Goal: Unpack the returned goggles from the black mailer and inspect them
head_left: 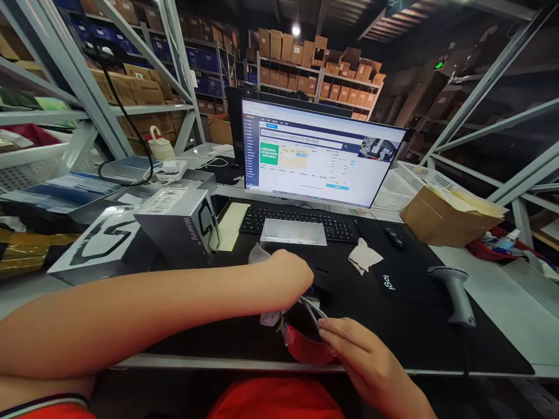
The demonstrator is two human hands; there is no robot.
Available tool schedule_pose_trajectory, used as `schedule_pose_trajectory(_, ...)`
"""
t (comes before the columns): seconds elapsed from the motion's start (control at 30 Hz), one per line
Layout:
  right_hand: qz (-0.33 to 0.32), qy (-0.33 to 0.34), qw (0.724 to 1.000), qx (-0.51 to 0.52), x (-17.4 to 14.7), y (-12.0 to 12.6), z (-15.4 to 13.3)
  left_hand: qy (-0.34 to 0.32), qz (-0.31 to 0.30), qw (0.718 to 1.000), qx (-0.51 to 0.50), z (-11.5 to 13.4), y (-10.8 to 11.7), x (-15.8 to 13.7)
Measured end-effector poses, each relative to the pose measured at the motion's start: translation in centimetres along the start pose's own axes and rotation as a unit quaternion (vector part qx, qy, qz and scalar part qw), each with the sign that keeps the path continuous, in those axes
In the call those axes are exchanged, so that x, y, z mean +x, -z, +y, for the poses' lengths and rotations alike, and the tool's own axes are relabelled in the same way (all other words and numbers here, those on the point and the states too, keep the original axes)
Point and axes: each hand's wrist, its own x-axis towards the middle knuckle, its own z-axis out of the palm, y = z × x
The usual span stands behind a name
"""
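My left hand is closed in a fist over the front middle of the desk, its fingertips hidden from me. Crumpled pale wrapping pokes out beyond its wrist, and something dark with a blue mark lies beside the knuckles. Nearer to me is a curved red band with a grey rim, whose exact kind I cannot make out. Fingers of my right hand, pressed together, grip its right side. A shallow white open box sits just past my left hand, in front of the keyboard.
Two grey-and-white boxes stand at the left. A lit monitor rises behind the keyboard. To the right are a crumpled tissue, a mouse, a handheld barcode scanner and a cardboard box. The desk's front edge runs close to me.
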Motion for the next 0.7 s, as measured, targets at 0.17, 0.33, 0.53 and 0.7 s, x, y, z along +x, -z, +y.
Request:
schedule_pose_trajectory(0.17, -0.009, -0.014, 0.999, 0.035, 0.3, 0.4, 0.1, -0.167, -0.029, 0.982, -0.087, -0.9, 0.9, -0.5)
schedule_pose_trajectory(0.33, 0.004, -0.065, 0.996, 0.065, -0.3, 0.9, 1.0, -0.211, -0.049, 0.951, -0.223, -2.4, 2.1, -0.3)
schedule_pose_trajectory(0.53, 0.112, -0.202, 0.960, 0.159, -1.3, -1.1, 2.3, 0.008, 0.360, 0.875, -0.323, -2.1, -3.1, -5.0)
schedule_pose_trajectory(0.7, 0.105, -0.235, 0.934, 0.247, -2.0, -3.5, 2.1, 0.195, 0.562, 0.741, -0.312, 2.5, -13.3, -7.8)
